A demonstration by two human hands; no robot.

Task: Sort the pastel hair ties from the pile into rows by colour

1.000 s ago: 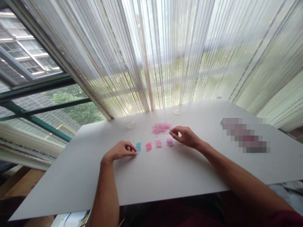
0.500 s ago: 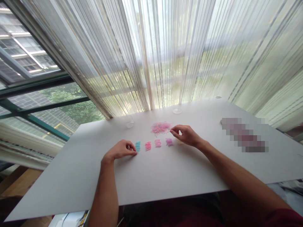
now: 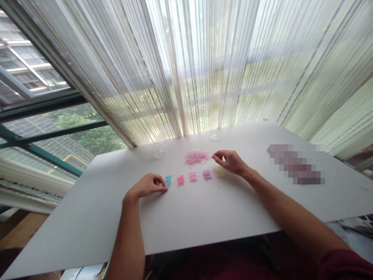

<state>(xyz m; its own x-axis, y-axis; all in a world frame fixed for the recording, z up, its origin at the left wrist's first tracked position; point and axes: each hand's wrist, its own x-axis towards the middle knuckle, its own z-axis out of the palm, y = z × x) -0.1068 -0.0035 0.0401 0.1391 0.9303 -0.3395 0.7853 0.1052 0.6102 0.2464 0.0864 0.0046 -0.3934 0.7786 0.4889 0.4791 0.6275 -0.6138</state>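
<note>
On the white table (image 3: 186, 217) lies a loose pile (image 3: 196, 158) of thin, mostly pink strand-like pieces, too small to name. In front of it runs a row of small groups of such pieces: a teal group (image 3: 168, 181), a red-pink group (image 3: 181, 180), a light pink group (image 3: 192, 177), a purple group (image 3: 206, 175) and a pale yellow group (image 3: 219, 172). My left hand (image 3: 148, 184) rests beside the teal group, fingertips pinched at its near end. My right hand (image 3: 230, 161) is pinched at the pile's right edge, with a faint pink strand at its fingertips.
A clear container (image 3: 158, 151) stands at the back left of the table, and a clear round lid or dish (image 3: 216, 136) at the back middle. A blurred-out object (image 3: 295, 165) lies on the right. Sheer curtains (image 3: 204, 70) hang behind the table.
Relative to the pile, my right hand has drawn slightly right, and the pale yellow group shows more. My left hand stays by the teal group. The whole view has shifted slightly.
</note>
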